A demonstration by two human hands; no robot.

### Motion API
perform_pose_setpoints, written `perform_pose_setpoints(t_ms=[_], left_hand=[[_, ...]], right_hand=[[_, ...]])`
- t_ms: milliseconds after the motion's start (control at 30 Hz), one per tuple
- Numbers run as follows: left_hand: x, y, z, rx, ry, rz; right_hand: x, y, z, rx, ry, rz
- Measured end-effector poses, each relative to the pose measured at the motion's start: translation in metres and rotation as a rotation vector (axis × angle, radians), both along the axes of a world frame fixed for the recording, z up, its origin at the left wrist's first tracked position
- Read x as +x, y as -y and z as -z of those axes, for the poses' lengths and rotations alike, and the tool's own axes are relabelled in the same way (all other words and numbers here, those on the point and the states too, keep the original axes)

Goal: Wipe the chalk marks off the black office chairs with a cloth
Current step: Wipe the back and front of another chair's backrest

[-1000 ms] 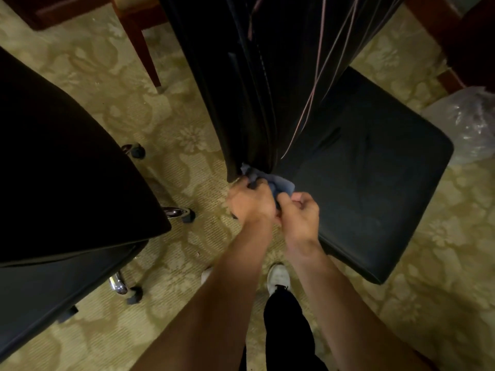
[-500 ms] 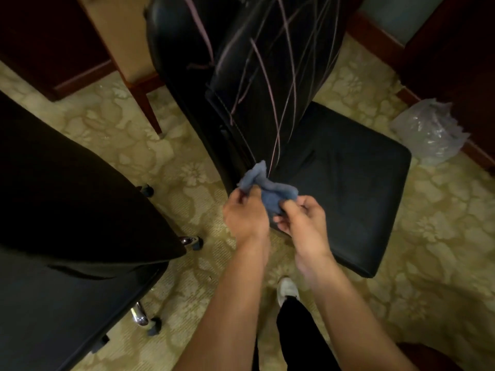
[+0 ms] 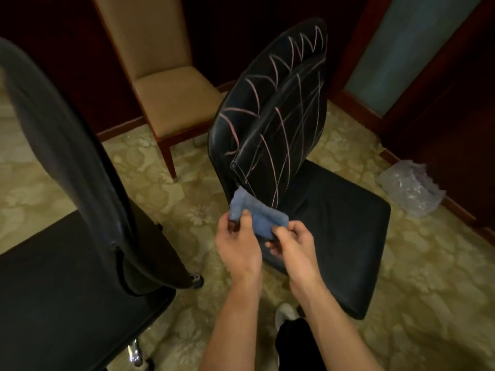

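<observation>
Both hands are holding a small crumpled blue cloth point(image 3: 258, 218) in front of a black leather office chair point(image 3: 334, 223) and above the near corner of its seat. Pinching the cloth's upper left end is the left hand point(image 3: 238, 243), thumb and fingers curled round it, while the right hand point(image 3: 293, 245) is gripping the lower right edge between thumb and fingertips. Pink chalk marks point(image 3: 284, 113) are criss-crossing the chair's curved backrest. A second black office chair point(image 3: 67, 236) is standing to the left, a tan upholstered wooden-legged chair point(image 3: 166, 84) behind, and a crumpled clear plastic bag point(image 3: 412, 190) is lying on the patterned beige carpet point(image 3: 428, 290).
</observation>
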State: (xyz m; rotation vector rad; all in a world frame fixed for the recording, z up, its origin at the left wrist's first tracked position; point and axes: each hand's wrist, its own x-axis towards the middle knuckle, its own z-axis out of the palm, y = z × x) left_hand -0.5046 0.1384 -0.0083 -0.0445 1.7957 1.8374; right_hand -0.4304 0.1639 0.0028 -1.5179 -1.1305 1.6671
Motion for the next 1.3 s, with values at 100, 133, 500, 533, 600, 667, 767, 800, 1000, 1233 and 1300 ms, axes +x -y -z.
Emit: perform_pose_setpoints(t_ms=[100, 133, 500, 533, 600, 667, 767, 800, 1000, 1233, 1300], left_hand=[[-0.015, -0.008, -0.025, 0.074, -0.090, -0.037], [-0.019, -0.011, -0.033, 0.089, -0.117, -0.041], [-0.024, -0.058, -0.090, 0.233, 0.090, -0.392], [-0.023, -0.063, -0.092, 0.238, 0.094, -0.434], [-0.026, -0.072, -0.097, 0.249, 0.085, -0.509], [-0.029, -0.080, -0.103, 0.258, 0.085, -0.575], [-0.031, -0.091, -0.108, 0.245, 0.054, -0.664], [-0.031, -0.093, -0.106, 0.220, 0.024, -0.671], [-0.031, -0.096, -0.101, -0.097, -0.267, -0.676], [-0.013, -0.096, -0.105, -0.130, -0.513, -0.503], [-0.006, -0.093, -0.102, -0.221, -0.645, -0.363]], right_hand=[[-0.013, -0.019, -0.022, 0.105, -0.013, -0.063], [-0.017, -0.026, -0.030, 0.143, -0.018, -0.086], [-0.055, -0.111, -0.096, 0.467, -0.001, -0.457], [-0.059, -0.119, -0.099, 0.460, 0.000, -0.496], [-0.067, -0.131, -0.105, 0.428, -0.039, -0.549], [-0.075, -0.141, -0.109, 0.442, -0.048, -0.587], [-0.085, -0.150, -0.111, 0.473, 0.002, -0.643], [-0.088, -0.152, -0.111, 0.480, 0.012, -0.654], [-0.086, -0.152, -0.114, 0.777, -0.075, -0.823], [-0.086, -0.182, -0.115, 1.224, 0.098, -1.123], [-0.089, -0.195, -0.117, 1.228, 0.118, -1.079]])
